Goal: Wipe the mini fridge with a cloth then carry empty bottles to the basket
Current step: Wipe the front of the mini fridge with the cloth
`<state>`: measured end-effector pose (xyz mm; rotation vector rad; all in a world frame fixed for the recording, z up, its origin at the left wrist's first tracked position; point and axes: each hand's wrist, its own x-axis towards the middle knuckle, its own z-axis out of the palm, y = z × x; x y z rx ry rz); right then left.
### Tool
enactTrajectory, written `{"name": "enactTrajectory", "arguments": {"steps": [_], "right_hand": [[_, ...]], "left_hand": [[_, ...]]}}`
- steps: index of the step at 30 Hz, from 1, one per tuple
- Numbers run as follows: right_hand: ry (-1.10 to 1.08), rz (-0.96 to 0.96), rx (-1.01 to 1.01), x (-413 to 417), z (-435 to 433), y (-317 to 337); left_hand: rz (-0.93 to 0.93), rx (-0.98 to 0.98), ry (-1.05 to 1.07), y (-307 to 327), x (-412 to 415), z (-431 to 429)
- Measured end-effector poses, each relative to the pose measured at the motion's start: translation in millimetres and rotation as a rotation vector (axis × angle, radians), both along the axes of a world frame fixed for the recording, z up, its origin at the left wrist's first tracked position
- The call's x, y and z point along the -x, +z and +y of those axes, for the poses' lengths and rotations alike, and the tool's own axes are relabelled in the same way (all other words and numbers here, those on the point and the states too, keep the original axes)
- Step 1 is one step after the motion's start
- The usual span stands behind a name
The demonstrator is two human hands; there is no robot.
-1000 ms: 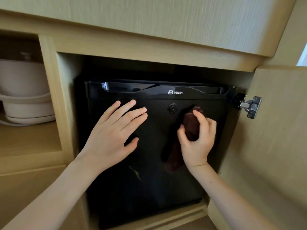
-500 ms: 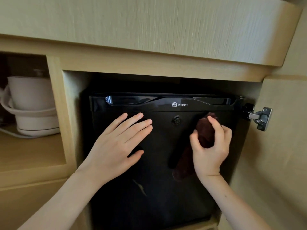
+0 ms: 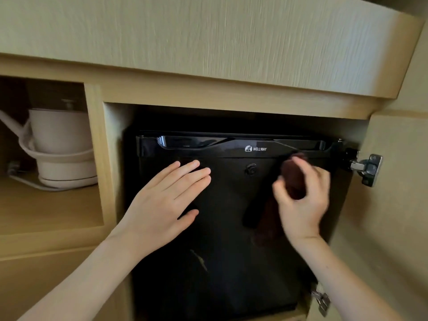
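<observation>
The mini fridge (image 3: 222, 228) is black, with its door closed, and it sits inside a pale wooden cabinet (image 3: 208, 93) recess. A white WELLWAY logo (image 3: 255, 148) is printed on the glossy top band of the door, and a round lock (image 3: 251, 170) sits just below it.

In the head view, the left hand (image 3: 162, 212) lies flat against the fridge door, left of the lock, fingers spread open and holding nothing. The right hand (image 3: 303, 200) is blurred; it is clamped on a dark brown cloth (image 3: 293, 179), pressing the bunched top of it against the upper right part of the door, just under the top band. The rest of the cloth hangs down along the door beside the wrist.

To the right, the open cabinet door (image 3: 393, 228) stands beside the fridge, with a metal hinge (image 3: 368, 169) near the fridge's top right corner and a second hinge (image 3: 320, 300) lower down. In the open compartment to the left, a white kettle (image 3: 61, 144) stands on a shelf (image 3: 46, 209), well apart from both hands.
</observation>
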<state>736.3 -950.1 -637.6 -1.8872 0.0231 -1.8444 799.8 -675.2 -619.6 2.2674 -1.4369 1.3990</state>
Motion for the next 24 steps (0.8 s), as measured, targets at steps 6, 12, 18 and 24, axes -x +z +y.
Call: {"name": "enactTrajectory", "arguments": {"steps": [6,12,18,24], "right_hand": [[-0.011,-0.02,0.065,-6.8,22.0,2.2],[0.061,0.053,0.225,-8.4,24.5,-0.8],[-0.011,-0.072,-0.26,5.5,-35.8,-0.3],[-0.039,0.019,0.105,-4.3,2.0,-6.9]], "left_hand": [[-0.011,-0.002,0.0,5.5,4.6,-17.3],[-0.005,-0.021,0.041,-0.1,13.2,-41.9],[-0.017,-0.035,0.06,3.0,12.9,-32.7],[-0.026,-0.066,0.026,3.3,15.4,-57.7]]}}
